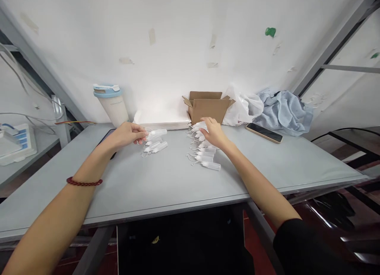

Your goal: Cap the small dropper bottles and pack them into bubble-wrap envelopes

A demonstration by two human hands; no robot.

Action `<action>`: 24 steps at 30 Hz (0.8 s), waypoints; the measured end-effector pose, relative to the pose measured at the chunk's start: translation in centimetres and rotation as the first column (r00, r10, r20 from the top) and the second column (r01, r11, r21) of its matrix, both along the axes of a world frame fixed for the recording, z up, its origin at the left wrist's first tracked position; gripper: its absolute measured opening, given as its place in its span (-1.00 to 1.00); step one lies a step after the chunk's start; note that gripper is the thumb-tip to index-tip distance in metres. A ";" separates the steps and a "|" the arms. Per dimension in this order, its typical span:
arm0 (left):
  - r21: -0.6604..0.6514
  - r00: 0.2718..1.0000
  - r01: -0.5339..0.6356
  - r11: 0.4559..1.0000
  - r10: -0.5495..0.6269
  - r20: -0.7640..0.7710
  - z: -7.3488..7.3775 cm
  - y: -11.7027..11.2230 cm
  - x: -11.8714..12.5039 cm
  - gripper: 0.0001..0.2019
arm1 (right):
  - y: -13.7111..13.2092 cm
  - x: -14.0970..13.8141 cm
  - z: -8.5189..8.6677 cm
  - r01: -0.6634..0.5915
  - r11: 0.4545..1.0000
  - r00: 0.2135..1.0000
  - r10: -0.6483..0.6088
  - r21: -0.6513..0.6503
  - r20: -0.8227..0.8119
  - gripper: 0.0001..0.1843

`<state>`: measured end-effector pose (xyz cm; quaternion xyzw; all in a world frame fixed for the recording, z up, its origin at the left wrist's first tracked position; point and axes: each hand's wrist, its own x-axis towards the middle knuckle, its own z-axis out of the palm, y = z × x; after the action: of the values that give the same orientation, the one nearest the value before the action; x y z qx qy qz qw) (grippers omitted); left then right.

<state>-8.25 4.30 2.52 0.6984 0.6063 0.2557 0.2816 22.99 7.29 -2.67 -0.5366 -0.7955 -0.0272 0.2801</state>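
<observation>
My left hand (130,134) is closed in a pinch at the white cap end of a small clear plastic bottle (158,132). A few similar small bottles (160,147) with thin strings lie just below it on the grey table. To the right, a column of several more bottles (211,165) lies side by side, their capped ends and strings pointing left. Over the far end of that column is my right hand (216,133), thumb and fingers apart, partly covering some bottles. Whether its fingertips touch them I cannot tell.
Along the wall stand a cup with a blue lid (114,106), a white paper stack (162,118), an open cardboard box (208,108), a white plastic bag (242,108) and a light blue cloth (282,110). A phone (264,132) lies at right; another dark flat object is partly behind my left wrist.
</observation>
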 end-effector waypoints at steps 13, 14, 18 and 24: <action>-0.021 0.912 0.093 0.995 -0.093 -0.400 -1.8 1.5 -1.1 -0.66 | 1.4 1.3 -1.2 0.035 0.995 0.986 -0.019 -0.089 0.168 -0.57; -0.006 0.909 0.079 0.997 -0.075 -0.411 -1.9 1.5 -1.2 -0.64 | 1.6 1.3 -1.2 0.042 0.996 0.984 -0.027 -0.084 0.176 -0.57; 0.027 0.896 0.043 0.999 -0.026 -0.444 -1.9 1.3 -1.1 -0.62 | 2.1 1.4 -1.5 0.095 0.994 0.978 -0.084 -0.045 0.192 -0.56; 0.046 0.896 0.024 0.999 -0.001 -0.445 -1.6 0.7 -0.5 -0.65 | 2.5 1.6 -1.9 0.090 0.994 0.983 -0.077 -0.069 0.166 -0.58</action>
<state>-8.70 5.03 0.89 0.7492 0.6433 0.1028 0.1197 24.57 9.80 -4.56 -0.5758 -0.7930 -0.0523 0.1920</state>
